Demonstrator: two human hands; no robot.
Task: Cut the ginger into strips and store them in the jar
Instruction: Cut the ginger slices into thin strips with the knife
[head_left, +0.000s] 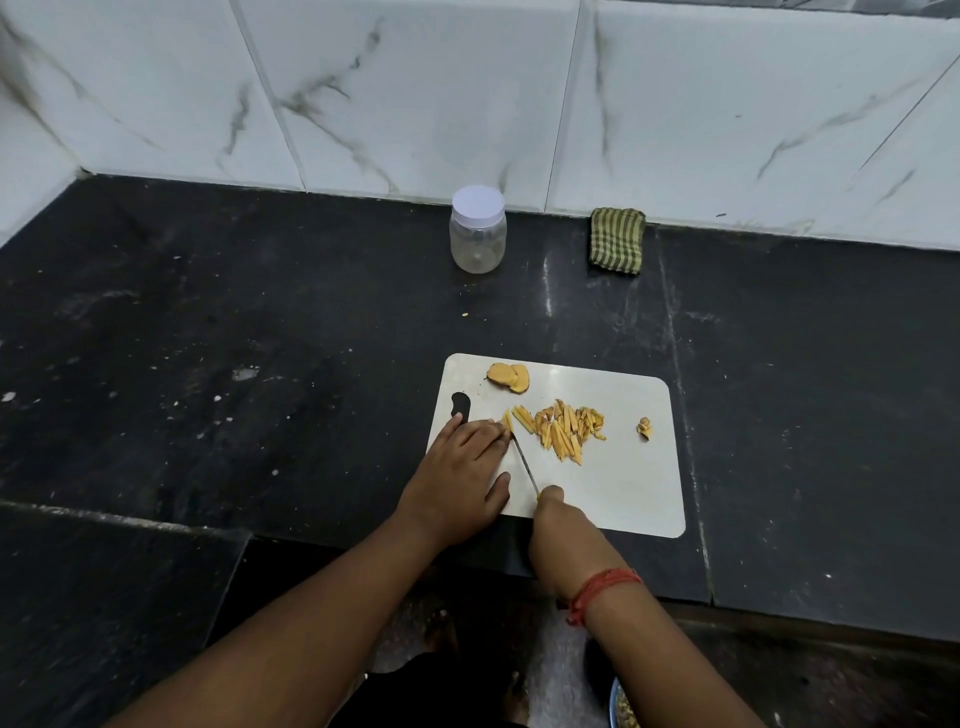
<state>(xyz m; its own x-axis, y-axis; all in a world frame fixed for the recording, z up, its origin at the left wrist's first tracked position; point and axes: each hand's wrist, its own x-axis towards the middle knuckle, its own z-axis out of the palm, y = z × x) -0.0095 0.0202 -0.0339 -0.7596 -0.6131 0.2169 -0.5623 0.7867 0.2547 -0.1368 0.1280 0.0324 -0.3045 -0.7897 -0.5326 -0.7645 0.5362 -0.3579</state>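
Observation:
A white cutting board (634, 483) lies on the black counter. On it sits a pile of cut ginger strips (563, 428), a few ginger slices (509, 376) at its far edge and a small scrap (644, 427) to the right. My left hand (462, 473) rests on the board's left side, its fingertips pressing a small ginger piece (507, 420). My right hand (558, 519) grips a knife (524, 465) whose thin blade points at that piece. A clear plastic jar (478, 231) with a white lid on stands by the wall, far from both hands.
A folded green striped cloth (617, 240) lies against the tiled wall to the right of the jar. The black counter (260, 338) spreads wide on all sides of the board. A bowl's rim (621, 709) shows at the bottom edge, below the counter.

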